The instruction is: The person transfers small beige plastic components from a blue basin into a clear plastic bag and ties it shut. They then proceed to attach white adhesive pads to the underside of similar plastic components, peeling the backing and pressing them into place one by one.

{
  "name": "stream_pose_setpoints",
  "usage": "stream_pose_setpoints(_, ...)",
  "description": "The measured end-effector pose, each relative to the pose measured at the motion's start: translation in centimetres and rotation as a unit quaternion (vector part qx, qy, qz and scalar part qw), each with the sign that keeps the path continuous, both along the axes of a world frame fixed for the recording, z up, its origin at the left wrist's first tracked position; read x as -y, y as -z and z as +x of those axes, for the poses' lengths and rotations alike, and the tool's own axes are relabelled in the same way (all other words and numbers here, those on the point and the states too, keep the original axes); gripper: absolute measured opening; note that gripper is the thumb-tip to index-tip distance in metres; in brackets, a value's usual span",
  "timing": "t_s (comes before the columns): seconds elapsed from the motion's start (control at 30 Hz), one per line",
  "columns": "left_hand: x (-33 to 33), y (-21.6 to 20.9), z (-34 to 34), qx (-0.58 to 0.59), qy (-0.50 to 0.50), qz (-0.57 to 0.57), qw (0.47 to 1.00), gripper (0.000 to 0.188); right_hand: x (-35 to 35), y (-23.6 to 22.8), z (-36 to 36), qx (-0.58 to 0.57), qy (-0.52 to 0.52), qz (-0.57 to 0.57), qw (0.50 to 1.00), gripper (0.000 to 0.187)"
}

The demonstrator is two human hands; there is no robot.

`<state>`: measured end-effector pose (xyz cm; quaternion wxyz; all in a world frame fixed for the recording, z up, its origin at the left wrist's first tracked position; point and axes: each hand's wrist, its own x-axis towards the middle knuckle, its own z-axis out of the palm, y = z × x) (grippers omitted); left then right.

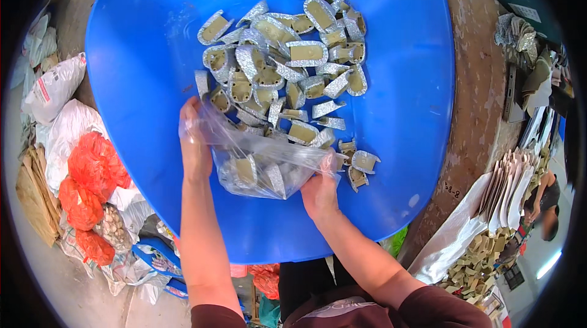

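Observation:
A clear plastic bag (pixel 254 138) is stretched between my two hands, low over a blue basin. Several silver, glittery shoe heels with tan inner faces show through its lower part. My left hand (pixel 194 126) is closed on the bag's left edge, next to a loose heel (pixel 202 83). At the bag's right side, the fingers of my right hand (pixel 320 188) pinch the plastic, partly hidden by its folds. Beyond the bag spreads a heap of similar heels (pixel 307 53). A few more heels (pixel 365 162) lie just right of my right hand.
The wide blue basin (pixel 403 40) has a raised rim. To its right stands a worn wooden surface (pixel 471 77), with stacked sheets (pixel 507 187) and a pile of tan pieces (pixel 471 267) nearby. Orange bags (pixel 98 160) and white sacks (pixel 58 86) crowd the left. A person (pixel 544 199) is at far right.

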<state>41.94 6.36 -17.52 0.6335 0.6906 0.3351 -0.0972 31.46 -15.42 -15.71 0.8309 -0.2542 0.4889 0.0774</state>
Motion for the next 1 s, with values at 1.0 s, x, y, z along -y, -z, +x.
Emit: stream_pose_setpoints(1.0,7.9,-0.5,16.7,0.052,0.401,-0.104,0.909,0.054,4.7,-0.5,8.4,0.083,0.012,-0.05,0.995,0.075)
